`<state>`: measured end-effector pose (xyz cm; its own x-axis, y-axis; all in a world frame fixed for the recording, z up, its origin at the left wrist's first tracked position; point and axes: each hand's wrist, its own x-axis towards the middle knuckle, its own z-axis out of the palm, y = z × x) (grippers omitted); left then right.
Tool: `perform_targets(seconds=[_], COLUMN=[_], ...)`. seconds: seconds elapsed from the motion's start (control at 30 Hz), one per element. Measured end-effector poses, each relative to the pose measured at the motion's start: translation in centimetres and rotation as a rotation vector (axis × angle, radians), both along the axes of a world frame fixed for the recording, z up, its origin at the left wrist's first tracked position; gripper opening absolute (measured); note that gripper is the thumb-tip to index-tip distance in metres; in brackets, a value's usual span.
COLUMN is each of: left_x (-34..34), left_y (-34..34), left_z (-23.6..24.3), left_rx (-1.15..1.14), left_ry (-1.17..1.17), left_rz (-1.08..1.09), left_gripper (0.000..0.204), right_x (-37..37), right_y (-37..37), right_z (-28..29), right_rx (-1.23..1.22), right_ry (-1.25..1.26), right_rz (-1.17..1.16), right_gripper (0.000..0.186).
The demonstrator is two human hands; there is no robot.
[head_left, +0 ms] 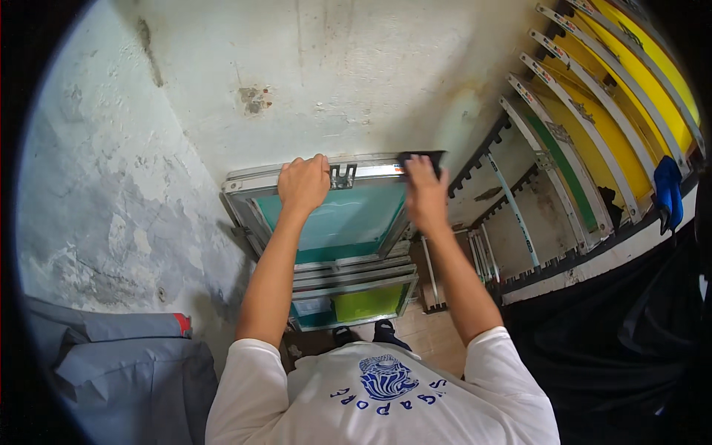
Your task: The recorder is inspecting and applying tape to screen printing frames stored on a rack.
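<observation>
Nearest the camera, a white T-shirt (319, 400) with a blue print is seen below the metal-framed teal screen (341, 219). Far left of that screen, grey fabric (141, 371) is heaped by the patchy wall. The screen's top rail is gripped left of its middle by the left hand (304, 185), with the fingers curled over it; the teal panel is set below and to the right of that hand. Just beside it, a slotted bracket (343, 176) is fixed on the rail. Below the screen, a lime-green panel (376, 302) is held in another frame. At the screen's upper right corner, a black pad (436, 157) is touched by the right hand (426, 196); whether it is gripped cannot be told through the blur. Right of the screen, yellow panels (630, 81) are racked, with a blue cloth (667, 193) hung beside them and a black sheet (615, 326) draped lower.
</observation>
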<state>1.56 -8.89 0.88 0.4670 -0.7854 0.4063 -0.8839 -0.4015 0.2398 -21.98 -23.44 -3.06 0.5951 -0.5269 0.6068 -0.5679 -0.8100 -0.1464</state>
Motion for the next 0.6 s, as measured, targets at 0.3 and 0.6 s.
perform_targets(seconds=[0.3, 0.6], left_x=[0.4, 0.5], left_y=[0.5, 0.1], left_z=[-0.6, -0.6], left_rx=[-0.055, 0.014], left_ry=[-0.051, -0.051], left_rz=[-0.039, -0.022], left_gripper=[0.037, 0.038], right_x=[1.3, 5.8], right_y=[1.5, 5.5], right_z=[0.6, -1.4], right_rx=[-0.04, -0.073], right_ry=[0.038, -0.122], right_rz=[0.168, 0.18], right_gripper=[0.055, 0.064])
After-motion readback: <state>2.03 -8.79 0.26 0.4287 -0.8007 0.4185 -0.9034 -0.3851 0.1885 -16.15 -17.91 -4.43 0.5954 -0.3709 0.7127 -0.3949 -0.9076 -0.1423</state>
